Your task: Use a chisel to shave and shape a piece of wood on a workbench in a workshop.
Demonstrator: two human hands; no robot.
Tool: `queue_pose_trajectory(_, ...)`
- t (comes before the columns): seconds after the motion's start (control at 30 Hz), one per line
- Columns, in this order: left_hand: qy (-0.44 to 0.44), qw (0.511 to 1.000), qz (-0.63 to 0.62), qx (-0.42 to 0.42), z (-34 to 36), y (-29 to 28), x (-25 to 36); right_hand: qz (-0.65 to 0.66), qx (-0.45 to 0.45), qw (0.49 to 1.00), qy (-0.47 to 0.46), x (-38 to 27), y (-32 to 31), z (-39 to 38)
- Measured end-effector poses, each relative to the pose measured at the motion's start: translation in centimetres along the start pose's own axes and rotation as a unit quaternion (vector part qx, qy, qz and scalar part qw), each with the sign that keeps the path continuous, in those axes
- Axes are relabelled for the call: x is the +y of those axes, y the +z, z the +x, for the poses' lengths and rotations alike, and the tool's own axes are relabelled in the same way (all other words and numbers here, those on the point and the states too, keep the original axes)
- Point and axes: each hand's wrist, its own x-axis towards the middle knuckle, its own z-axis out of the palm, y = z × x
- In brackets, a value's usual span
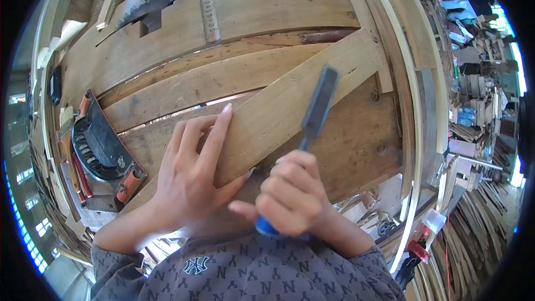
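Observation:
A long pale wooden board [278,106] lies slantwise over other planks on the bench. My left hand [192,173] spans its lower left part, with the index finger along the far edge and the thumb at the near edge. In my right hand [292,195] is a chisel [320,103], the fingers wrapped round its blue handle. Its flat steel blade points up and away, above the board; from this view I cannot tell whether it touches the wood. Most of the handle is hidden by my fingers.
A black tool tray with orange ends [106,139] sits at the left, beside red-handled tools [81,175]. Beyond are a worn wooden panel [278,0] with a ragged notch and a strip marked like a ruler [209,11]. Long strips [415,106] edge the right; stacked timber [479,245] lies past them.

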Motion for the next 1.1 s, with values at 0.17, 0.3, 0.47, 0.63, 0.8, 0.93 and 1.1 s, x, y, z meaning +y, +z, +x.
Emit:
queue_pose_trajectory(0.17, -0.008, 1.0, 0.002, 0.005, -0.1, 0.3, 0.1, 0.006, -0.002, 1.0, 0.009, -1.1, -0.6, -0.5)
queue_pose_trajectory(0.3, -0.004, 1.0, 0.006, 0.005, 0.0, 0.2, 0.1, -0.057, 0.012, 0.998, 0.03, 2.2, -1.6, 0.0)
queue_pose_trajectory(0.47, -0.003, 1.0, 0.008, 0.002, 0.0, 0.2, 0.2, -0.026, 0.012, 0.999, 0.043, -0.8, -0.8, -0.6)
queue_pose_trajectory(0.63, -0.003, 1.0, 0.018, 0.0, 0.0, 0.2, 0.2, -0.052, -0.026, 0.998, 0.016, 2.7, -3.1, 0.7)
queue_pose_trajectory(0.8, 0.005, 1.0, 0.013, 0.005, 0.2, 0.3, 0.2, -0.031, -0.069, 0.997, -0.012, 1.6, -2.9, 1.4)
queue_pose_trajectory(0.93, 0.007, 1.0, 0.008, 0.004, 0.1, 0.2, 0.1, -0.058, -0.146, 0.987, -0.031, 1.6, -2.6, 1.9)
queue_pose_trajectory(1.1, 0.014, 1.0, 0.005, 0.005, -0.1, 0.1, -0.1, -0.072, -0.176, 0.981, -0.029, 1.7, -2.1, 3.3)
